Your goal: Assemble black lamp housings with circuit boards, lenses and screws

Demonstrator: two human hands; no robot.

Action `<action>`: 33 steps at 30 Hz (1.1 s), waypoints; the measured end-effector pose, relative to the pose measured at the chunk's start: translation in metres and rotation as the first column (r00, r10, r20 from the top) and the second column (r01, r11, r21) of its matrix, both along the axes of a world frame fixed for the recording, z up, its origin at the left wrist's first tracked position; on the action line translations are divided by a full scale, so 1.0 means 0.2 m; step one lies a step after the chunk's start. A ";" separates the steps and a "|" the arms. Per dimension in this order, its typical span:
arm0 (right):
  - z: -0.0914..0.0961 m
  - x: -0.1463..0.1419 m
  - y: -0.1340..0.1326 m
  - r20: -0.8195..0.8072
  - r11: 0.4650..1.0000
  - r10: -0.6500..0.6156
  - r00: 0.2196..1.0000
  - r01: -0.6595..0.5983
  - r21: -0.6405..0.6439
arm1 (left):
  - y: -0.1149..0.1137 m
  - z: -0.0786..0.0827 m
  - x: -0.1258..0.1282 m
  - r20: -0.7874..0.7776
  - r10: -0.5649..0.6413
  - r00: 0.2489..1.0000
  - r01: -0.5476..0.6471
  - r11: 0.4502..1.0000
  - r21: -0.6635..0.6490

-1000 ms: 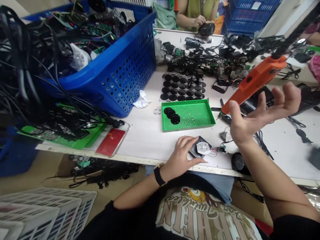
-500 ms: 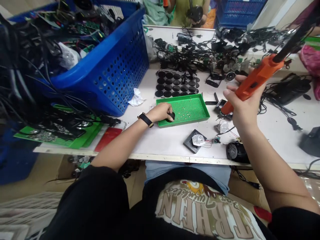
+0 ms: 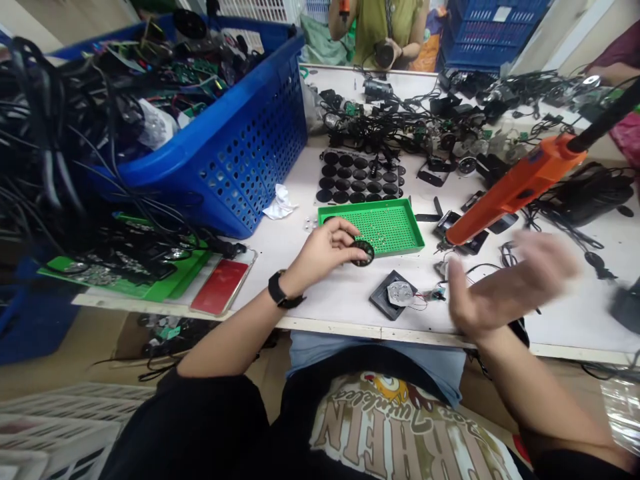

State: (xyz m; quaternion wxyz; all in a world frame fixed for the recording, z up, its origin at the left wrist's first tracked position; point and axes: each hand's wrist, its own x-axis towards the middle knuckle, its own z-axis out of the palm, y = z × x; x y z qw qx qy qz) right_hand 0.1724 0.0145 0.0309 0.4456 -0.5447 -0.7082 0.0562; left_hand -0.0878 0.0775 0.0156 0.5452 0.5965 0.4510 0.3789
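Observation:
My left hand (image 3: 325,255) pinches a small round black plastic part (image 3: 370,253) with a spoked, grille-like face, over the near edge of a green perforated tray (image 3: 415,227). Tiny screws are scattered in that tray. My right hand (image 3: 515,283), blurred by motion, is open with thumb apart from the fingers and holds nothing. Beyond it an orange electric screwdriver (image 3: 515,190) leans, its tip down among black parts. Between my hands, a dark square block (image 3: 383,303) bears a clear lens-like piece (image 3: 401,293) wired to a small circuit board (image 3: 437,293).
A blue basket (image 3: 250,147) heaped with cables and boards stands at left. A red phone-like slab (image 3: 220,287) lies near the table edge. Behind the tray sits a sheet of black discs (image 3: 357,179), then tangled cables (image 3: 370,127). Across the table, a person (image 3: 385,27) holds a dark part.
My left hand has lifted out of the tray with the round black part and moved slightly nearer. My right hand has let go of the orange screwdriver and dropped towards me.

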 end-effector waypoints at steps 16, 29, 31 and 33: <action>-0.12 -0.22 -0.11 -0.280 0.832 0.171 0.944 -0.291 -0.472 | -0.39 -0.11 0.07 -0.348 0.140 0.927 0.140 0.731 0.668; -0.01 -0.05 0.48 -0.686 0.999 -0.049 0.726 0.039 -0.031 | -0.52 -0.28 0.04 -0.263 0.073 0.962 0.046 0.906 0.421; -0.02 -0.11 0.53 -0.731 1.000 0.021 0.682 -0.021 0.009 | -0.54 -0.32 0.06 -0.240 0.057 0.969 0.048 0.911 0.410; -0.03 -0.19 0.56 -0.737 0.995 0.100 0.668 -0.080 0.062 | -0.56 -0.36 0.07 -0.216 0.066 0.974 0.027 0.916 0.400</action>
